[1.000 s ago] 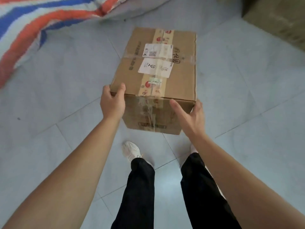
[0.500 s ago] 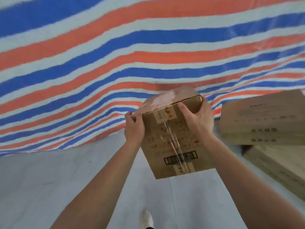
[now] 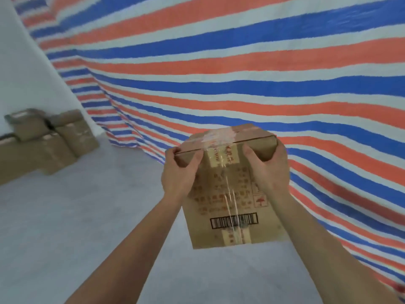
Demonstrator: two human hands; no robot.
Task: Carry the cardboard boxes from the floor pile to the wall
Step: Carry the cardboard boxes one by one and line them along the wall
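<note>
I hold a brown cardboard box (image 3: 230,198) in the air in front of me, clear of the grey floor. It is taped along its middle and shows red print and a black barcode on the side facing me. My left hand (image 3: 178,172) grips its upper left edge. My right hand (image 3: 268,170) grips its upper right edge, fingers curled over the top. Other cardboard boxes (image 3: 50,141) stand stacked against the white wall (image 3: 24,69) at the far left.
A large red, white and blue striped tarpaulin (image 3: 241,69) fills the background and drapes down to the floor on the right. Grey tiled floor (image 3: 83,227) lies between me and the stacked boxes.
The box has been lifted off the floor and carried. The view has swung left: the boxes on the right have gone from sight and the stack by the white wall has appeared.
</note>
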